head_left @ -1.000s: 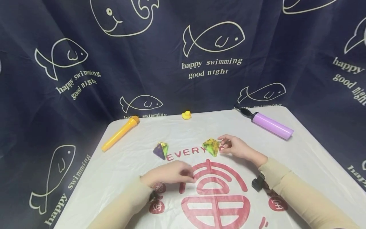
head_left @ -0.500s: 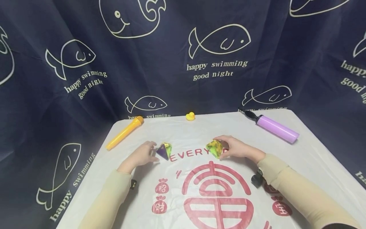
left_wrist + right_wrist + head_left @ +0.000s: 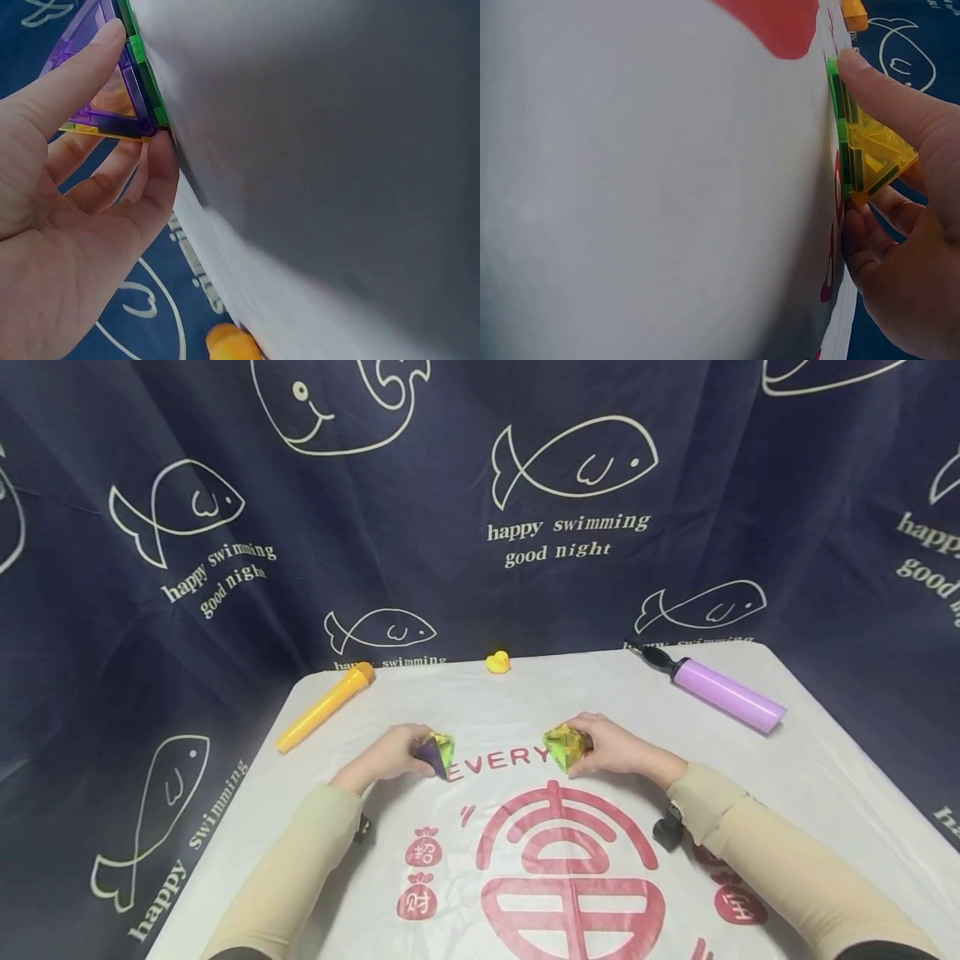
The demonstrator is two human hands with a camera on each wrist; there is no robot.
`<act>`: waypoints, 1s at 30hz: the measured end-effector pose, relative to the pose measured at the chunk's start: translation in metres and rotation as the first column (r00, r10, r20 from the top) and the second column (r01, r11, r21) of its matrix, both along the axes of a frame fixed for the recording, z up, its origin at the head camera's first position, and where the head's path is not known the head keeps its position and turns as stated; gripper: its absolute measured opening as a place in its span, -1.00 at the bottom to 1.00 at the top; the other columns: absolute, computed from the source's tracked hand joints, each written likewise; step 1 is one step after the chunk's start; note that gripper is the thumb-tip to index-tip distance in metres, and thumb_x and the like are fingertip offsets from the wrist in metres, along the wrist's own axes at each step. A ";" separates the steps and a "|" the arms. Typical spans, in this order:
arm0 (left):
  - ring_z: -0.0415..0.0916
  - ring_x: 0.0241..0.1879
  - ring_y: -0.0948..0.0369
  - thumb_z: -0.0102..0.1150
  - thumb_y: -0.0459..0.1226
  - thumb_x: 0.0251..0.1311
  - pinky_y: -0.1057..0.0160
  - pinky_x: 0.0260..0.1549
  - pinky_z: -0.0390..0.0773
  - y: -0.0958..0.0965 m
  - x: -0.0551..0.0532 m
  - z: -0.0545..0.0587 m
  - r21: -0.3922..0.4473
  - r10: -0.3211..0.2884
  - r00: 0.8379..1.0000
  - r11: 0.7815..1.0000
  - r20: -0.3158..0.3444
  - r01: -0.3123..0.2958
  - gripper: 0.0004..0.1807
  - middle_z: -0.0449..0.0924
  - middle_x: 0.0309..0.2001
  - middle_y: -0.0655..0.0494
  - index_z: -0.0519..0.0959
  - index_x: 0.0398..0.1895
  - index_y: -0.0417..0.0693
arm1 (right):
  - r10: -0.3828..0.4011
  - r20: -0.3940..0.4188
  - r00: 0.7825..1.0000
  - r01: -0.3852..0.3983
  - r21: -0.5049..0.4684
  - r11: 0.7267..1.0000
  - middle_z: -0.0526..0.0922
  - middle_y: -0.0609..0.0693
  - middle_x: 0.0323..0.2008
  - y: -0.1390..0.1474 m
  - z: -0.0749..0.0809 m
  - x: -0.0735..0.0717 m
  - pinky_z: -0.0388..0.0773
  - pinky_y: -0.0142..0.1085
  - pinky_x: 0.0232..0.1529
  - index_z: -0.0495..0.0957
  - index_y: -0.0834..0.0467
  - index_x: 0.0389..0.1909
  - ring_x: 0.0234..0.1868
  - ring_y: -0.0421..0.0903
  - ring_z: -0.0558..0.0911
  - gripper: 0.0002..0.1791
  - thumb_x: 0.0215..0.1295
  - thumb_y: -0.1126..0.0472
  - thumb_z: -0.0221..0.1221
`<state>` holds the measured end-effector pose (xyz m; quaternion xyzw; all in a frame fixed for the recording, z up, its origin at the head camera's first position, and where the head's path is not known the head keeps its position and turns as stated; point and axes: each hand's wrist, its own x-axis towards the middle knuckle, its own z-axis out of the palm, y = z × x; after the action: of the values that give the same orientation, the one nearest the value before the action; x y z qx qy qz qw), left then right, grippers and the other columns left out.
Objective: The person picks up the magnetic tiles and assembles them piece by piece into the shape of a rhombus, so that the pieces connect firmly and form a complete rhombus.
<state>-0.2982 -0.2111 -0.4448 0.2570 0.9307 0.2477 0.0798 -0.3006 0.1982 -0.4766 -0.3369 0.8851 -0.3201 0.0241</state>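
In the head view my left hand (image 3: 390,752) grips a small pyramid of translucent magnetic tiles (image 3: 444,753), with purple, green and yellow faces. The left wrist view has the thumb on the purple tile (image 3: 133,82) and the other fingers curled beneath and behind it. My right hand (image 3: 615,748) holds a second magnetic-tile pyramid (image 3: 562,748), yellow and green, by its right side. Seen from the right wrist, the thumb lies near one corner of the yellow tiles (image 3: 877,146), with fingers curled at the opposite corner. Both pyramids are at the table surface, apart from each other.
An orange toy microphone (image 3: 324,708) lies at the table's back left. A yellow rubber duck (image 3: 498,662) sits at the back edge. At the back right lies a purple hand pump (image 3: 727,695) with a black end. The white printed tablecloth (image 3: 450,702) meets a dark fish-patterned curtain (image 3: 450,527).
My left hand has moved from the table's middle to the left pyramid and taken hold of it. The right hand has closed round the right pyramid. The pyramids have barely shifted.
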 end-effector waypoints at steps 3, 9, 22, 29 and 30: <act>0.65 -0.14 0.08 0.59 -0.29 -0.04 0.02 0.00 0.61 0.012 -0.002 -0.003 0.002 -0.033 0.999 0.999 -0.004 0.033 -0.49 0.69 -0.19 0.08 0.63 0.01 -0.19 | -0.011 0.010 1.000 0.011 -0.006 1.000 0.63 0.03 -0.09 0.001 0.002 0.002 0.50 -0.10 -0.03 0.59 0.32 0.14 -0.11 -0.04 0.51 -0.26 -0.09 0.13 0.62; 0.65 -0.17 0.15 0.58 -0.26 -0.01 0.11 -0.02 0.62 0.043 -0.008 -0.006 0.013 -0.077 0.997 0.997 0.022 0.077 -0.46 0.70 -0.13 0.06 0.62 0.08 -0.18 | -0.051 0.044 0.998 0.051 -0.003 0.999 0.59 -0.02 -0.18 0.000 0.002 0.005 0.50 -0.19 -0.16 0.57 0.36 0.13 -0.22 -0.11 0.47 -0.29 -0.06 0.19 0.60; 0.45 -0.36 0.26 0.55 -0.25 0.08 0.24 -0.24 0.51 0.095 -0.015 -0.011 0.027 -0.090 0.994 0.996 0.057 0.089 -0.52 0.57 -0.36 0.19 0.62 0.08 -0.11 | -0.124 0.049 0.991 0.125 -0.005 0.992 0.64 0.09 -0.15 -0.009 0.006 0.009 0.58 -0.01 -0.03 0.56 0.43 0.14 -0.14 0.01 0.60 -0.35 0.05 0.26 0.54; 0.50 -0.34 0.26 0.54 -0.28 0.09 0.26 -0.25 0.55 0.111 -0.017 -0.009 0.056 -0.096 0.993 0.994 0.073 0.092 -0.53 0.60 -0.35 0.17 0.63 0.08 -0.11 | -0.128 0.084 0.988 0.129 -0.006 0.992 0.66 0.18 -0.08 -0.017 0.008 0.010 0.58 0.06 0.04 0.54 0.44 0.18 -0.10 0.08 0.63 -0.36 0.09 0.27 0.50; 0.50 -0.35 0.26 0.54 -0.28 0.09 0.27 -0.29 0.56 0.112 -0.017 -0.009 0.064 -0.098 0.992 0.994 0.078 0.093 -0.54 0.60 -0.36 0.16 0.63 0.07 -0.11 | -0.131 0.086 0.988 0.132 -0.002 0.991 0.66 0.18 -0.07 -0.018 0.008 0.009 0.58 0.06 0.04 0.54 0.44 0.18 -0.10 0.08 0.62 -0.36 0.10 0.26 0.50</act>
<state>-0.3157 -0.0991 -0.4539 0.2932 0.9054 0.2819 0.1215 -0.2911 0.1800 -0.4684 -0.2639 0.9023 -0.3385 0.0398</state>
